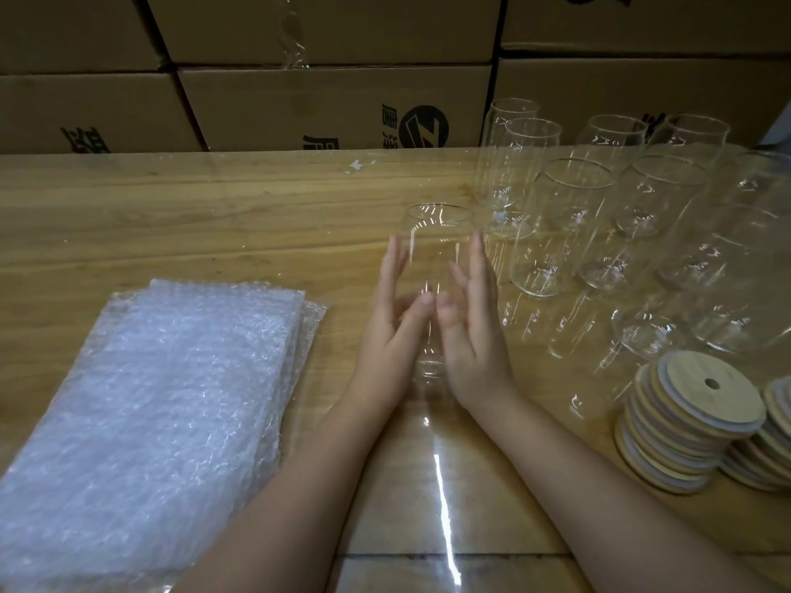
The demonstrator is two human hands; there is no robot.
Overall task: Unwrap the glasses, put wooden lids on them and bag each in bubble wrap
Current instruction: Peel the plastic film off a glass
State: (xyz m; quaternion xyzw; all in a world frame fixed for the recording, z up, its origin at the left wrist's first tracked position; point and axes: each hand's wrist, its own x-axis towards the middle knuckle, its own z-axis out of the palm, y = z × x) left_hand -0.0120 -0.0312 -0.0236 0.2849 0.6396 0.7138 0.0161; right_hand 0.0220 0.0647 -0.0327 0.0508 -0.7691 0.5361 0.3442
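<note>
A clear glass (pixel 433 246) stands on the wooden table (pixel 205 220) at the centre, and a shiny clear film (pixel 443 490) trails from it toward me. My left hand (pixel 391 331) lies flat on its left side and my right hand (pixel 476 336) flat on its right side. The fingers are straight and point away from me, and both thumbs meet on the glass's near face. Left of the hands lies a pile of bubble wrap bags (pixel 162 400). A stack of wooden lids (pixel 689 425), each with a hole, stands at the right.
Several bare glasses (pixel 573 216) stand in rows at the back right, close to my right hand. A second lid stack (pixel 768 442) sits at the right edge. Cardboard boxes (pixel 334 104) form a wall behind the table.
</note>
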